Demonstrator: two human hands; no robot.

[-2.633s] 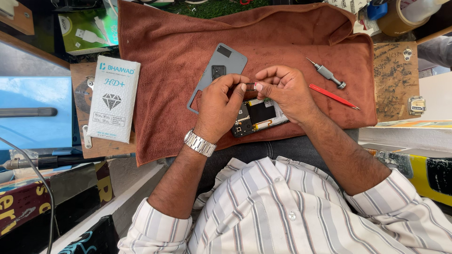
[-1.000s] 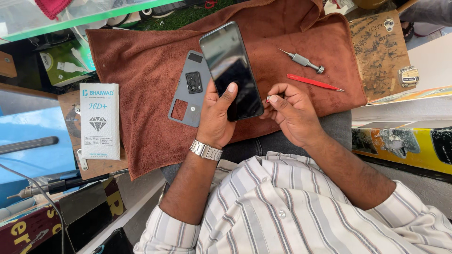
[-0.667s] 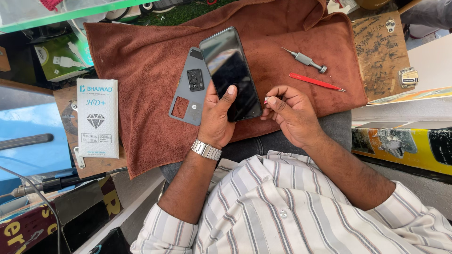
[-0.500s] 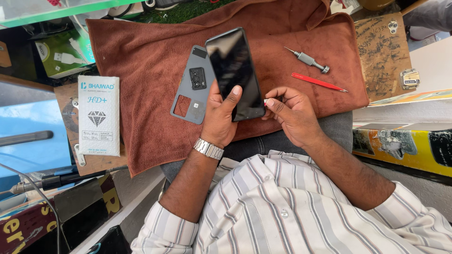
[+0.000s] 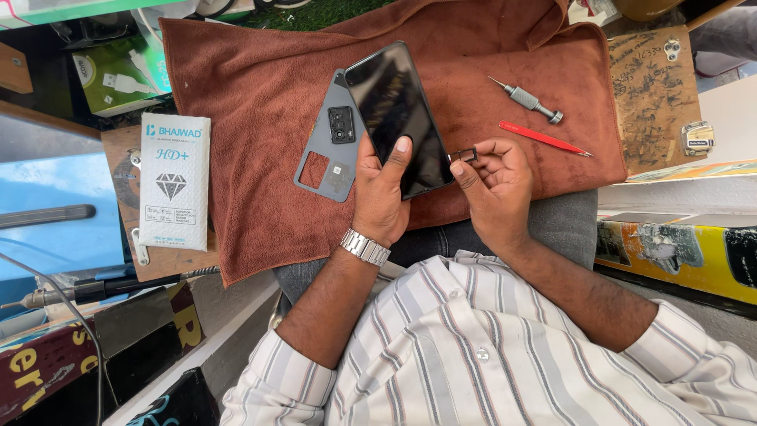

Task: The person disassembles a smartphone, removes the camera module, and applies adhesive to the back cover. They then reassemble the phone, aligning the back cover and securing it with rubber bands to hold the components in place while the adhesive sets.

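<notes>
My left hand (image 5: 380, 193) grips a black smartphone (image 5: 397, 114) screen up, thumb resting on the dark glass, over a brown towel (image 5: 260, 118). Beside the phone's right edge, my right hand (image 5: 493, 185) pinches a small metal card tray (image 5: 464, 155) between thumb and forefinger. A grey phone back cover (image 5: 327, 146) with camera cut-outs lies on the towel, partly under the phone. A silver watch sits on my left wrist.
A small grey screwdriver (image 5: 524, 99) and a red pry tool (image 5: 542, 138) lie on the towel at the right. A white flat packet (image 5: 173, 181) rests left of the towel. A worn wooden block (image 5: 653, 95) stands at the far right. A cable box (image 5: 118, 67) sits top left.
Earlier both hands worked on the opened phone lying on the towel. Now the phone is screen up in my left hand, and my right hand holds the small tray beside its edge.
</notes>
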